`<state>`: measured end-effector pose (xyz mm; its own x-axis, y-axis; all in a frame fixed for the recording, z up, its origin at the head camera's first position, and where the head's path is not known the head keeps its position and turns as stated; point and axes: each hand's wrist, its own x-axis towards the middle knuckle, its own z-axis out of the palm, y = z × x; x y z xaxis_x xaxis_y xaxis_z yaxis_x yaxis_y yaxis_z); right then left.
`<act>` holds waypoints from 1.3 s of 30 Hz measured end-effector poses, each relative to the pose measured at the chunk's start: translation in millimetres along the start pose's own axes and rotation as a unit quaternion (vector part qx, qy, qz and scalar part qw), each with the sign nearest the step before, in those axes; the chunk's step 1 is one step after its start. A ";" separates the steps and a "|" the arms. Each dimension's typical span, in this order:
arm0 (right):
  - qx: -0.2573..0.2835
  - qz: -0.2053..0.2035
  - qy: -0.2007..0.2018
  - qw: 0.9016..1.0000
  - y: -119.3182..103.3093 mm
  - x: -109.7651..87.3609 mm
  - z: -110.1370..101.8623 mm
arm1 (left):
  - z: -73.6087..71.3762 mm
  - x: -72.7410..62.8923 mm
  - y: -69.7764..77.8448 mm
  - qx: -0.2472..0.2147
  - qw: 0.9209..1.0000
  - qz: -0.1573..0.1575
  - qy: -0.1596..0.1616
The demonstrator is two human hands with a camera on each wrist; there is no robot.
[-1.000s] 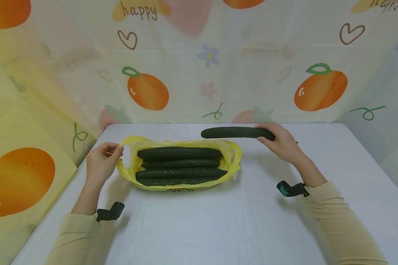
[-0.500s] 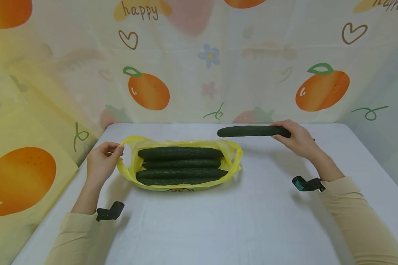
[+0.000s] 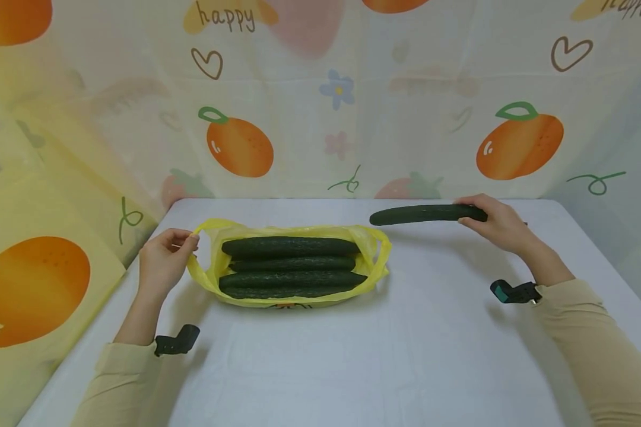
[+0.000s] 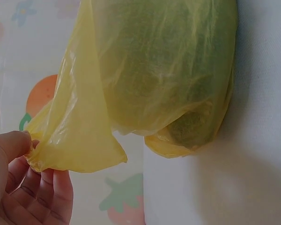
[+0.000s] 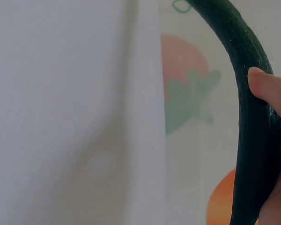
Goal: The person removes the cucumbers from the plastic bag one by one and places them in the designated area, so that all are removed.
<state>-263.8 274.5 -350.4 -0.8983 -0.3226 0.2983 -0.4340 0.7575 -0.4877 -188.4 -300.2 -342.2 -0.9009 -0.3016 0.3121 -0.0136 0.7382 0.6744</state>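
Cream cloth backdrop point(image 3: 299, 136) behind and around everything, biggest by far, printed w/ oranges, hearts, flowers n "happy" in brown. Below, right up against it, white table point(image 3: 320, 367). Then two beige sleeves, left sleeve point(image 3: 117, 379) n right sleeve point(image 3: 598, 350), reaching in from the bottom corners.

Next size down: yellow plastic bag point(image 3: 208, 280), lying on the table a bit left of centre, mouth wide n facing up. Inside, dark green cukes point(image 3: 292, 279) side by side, lengthwise, at least 4 afaict, front one partly hidden by the bag's near edge. Show thru the plastic in the left wrist view too, tho only as a murky dark shape.

Also an airborne cuke point(image 3: 416, 214) over the table, right of the bag n apart from it, approx level w/ free end dipping slightly. Looks curved in the right wrist view.

Then hands. Right hand point(image 3: 499, 224): gripping the right end of that cuke, thumb on its side, fingers mostly hidden. Left hand point(image 3: 162, 261): fingers curled, pinching the bag's left handle point(image 3: 194, 270) btwn thumb n fingers, stretched out leftward. Right handle point(image 3: 386, 244): standing in a loop.

Smallest: black wrist cams point(image 3: 177, 340), 1 per wrist.
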 end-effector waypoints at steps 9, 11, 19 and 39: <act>0.003 0.019 -0.009 1.000 19.0 -5.3 -7.4 | 0.0 -0.2 -0.7 0.004 1.000 -0.010 -0.003; 0.001 0.021 -0.011 1.000 22.8 -6.6 -8.2 | 0.0 -0.5 -1.0 0.005 1.000 -0.011 -0.002; -0.021 0.016 -0.020 0.999 33.0 -11.9 -7.9 | -0.8 -1.2 -1.1 -0.001 1.000 -0.009 0.004; -0.029 0.030 -0.068 0.997 50.9 -9.4 -6.8 | -2.4 -0.7 -4.0 -0.004 1.000 -0.009 0.004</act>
<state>-276.9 320.0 -372.4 -0.9249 -0.3474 0.1548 -0.3790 0.8077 -0.4517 -186.7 -304.5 -343.5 -0.8969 -0.3198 0.3054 -0.0263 0.7279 0.6852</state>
